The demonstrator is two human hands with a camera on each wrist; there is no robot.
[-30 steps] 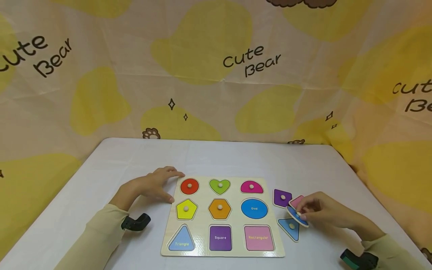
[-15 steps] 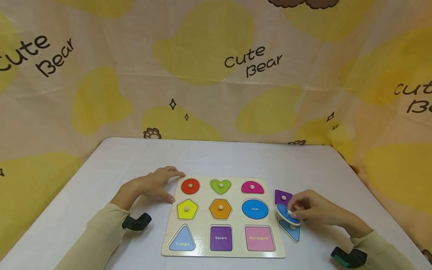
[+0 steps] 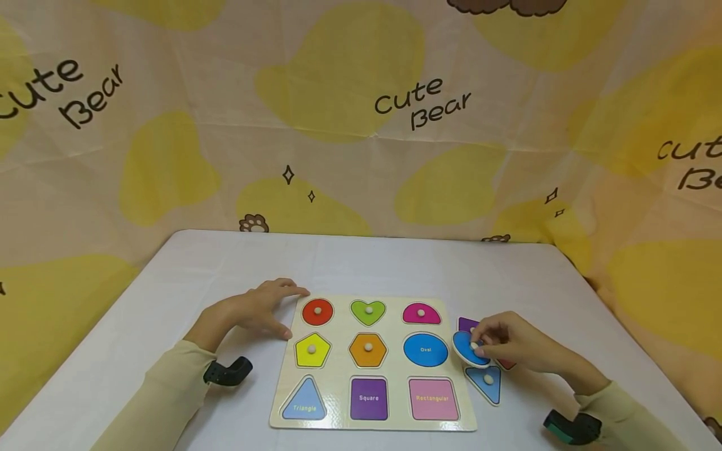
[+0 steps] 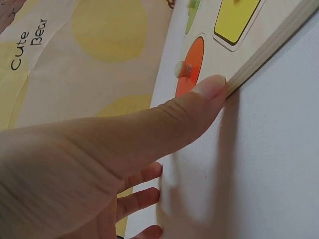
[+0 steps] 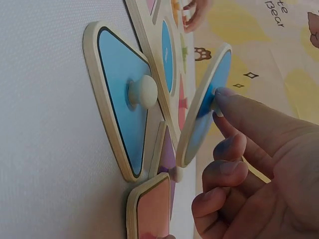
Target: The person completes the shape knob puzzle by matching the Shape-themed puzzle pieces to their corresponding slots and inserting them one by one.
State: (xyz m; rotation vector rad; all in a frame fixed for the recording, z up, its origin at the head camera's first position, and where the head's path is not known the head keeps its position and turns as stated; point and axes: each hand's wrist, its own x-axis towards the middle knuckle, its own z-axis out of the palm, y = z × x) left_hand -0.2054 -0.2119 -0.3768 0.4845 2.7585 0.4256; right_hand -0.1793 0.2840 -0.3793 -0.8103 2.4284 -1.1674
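Between thumb and forefinger my right hand (image 3: 516, 341) pinches the knob of a blue oval puzzle piece (image 5: 207, 104). The piece is tilted, raised above the table just right of the wooden puzzle board (image 3: 338, 376). On the board, the blue oval recess (image 3: 425, 349) lies to its left. My left hand (image 3: 259, 310) rests at the board's upper left, its thumb touching the edge; the fingers are spread. Under and around the right hand lie a blue triangle piece (image 5: 122, 104), a purple square piece (image 3: 467, 324) and a pink rectangular piece (image 5: 152, 206), the last two partly hidden.
Knobbed pieces sit in the board: a red circle (image 3: 318, 311), a green heart (image 3: 368, 312), a pink half-circle (image 3: 421, 313), a yellow pentagon (image 3: 312, 350) and an orange hexagon (image 3: 368, 349). Triangle, square and rectangle recesses show printed labels. A patterned cloth (image 3: 338, 113) hangs behind the white table (image 3: 361, 263).
My right hand has carried the blue oval piece leftward from above the pink piece toward the board's right edge. The left hand stays in place.
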